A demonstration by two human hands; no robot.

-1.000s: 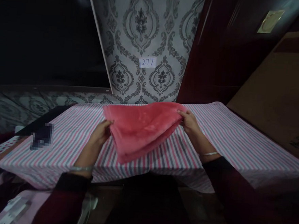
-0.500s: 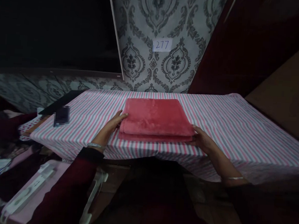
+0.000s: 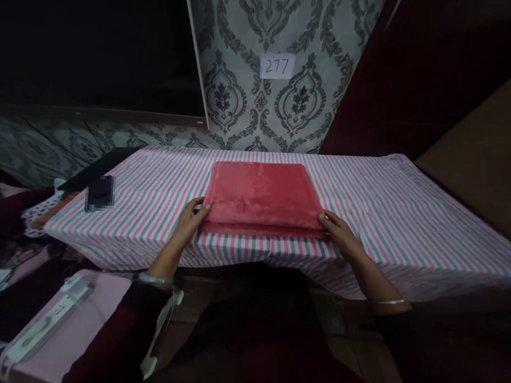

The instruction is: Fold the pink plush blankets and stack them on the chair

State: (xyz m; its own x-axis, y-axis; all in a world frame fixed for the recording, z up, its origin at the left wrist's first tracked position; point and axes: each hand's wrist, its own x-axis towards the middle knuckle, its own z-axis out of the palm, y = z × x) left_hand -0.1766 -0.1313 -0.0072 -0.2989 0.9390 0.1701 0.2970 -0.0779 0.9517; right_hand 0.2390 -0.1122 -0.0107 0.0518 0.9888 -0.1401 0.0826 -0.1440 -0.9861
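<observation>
A coral-red plush blanket (image 3: 262, 192), folded into a thick rectangle, lies flat on the table near its front edge. At the blanket's near left corner, my left hand (image 3: 191, 217) is closed on the side, thumb on top and fingers along the edge. My right hand (image 3: 340, 232) grips the near right corner in the same way, its lower fingers partly hidden under the folds. A striped cloth (image 3: 394, 213) in pink, grey and white covers the table beneath.
A dark pixelated object (image 3: 100, 192) rests at the table's left end. Beyond it hangs a large dark screen (image 3: 91, 40). Low on the left, a white power strip (image 3: 49, 323) lies on a pink surface. A paper marked 277 (image 3: 277, 66) is on the patterned wall.
My left thumb has come onto the blanket's near left corner, and my right thumb has shifted onto its right edge. The view has tilted slightly downward relative to the wall's paper, which appears higher.
</observation>
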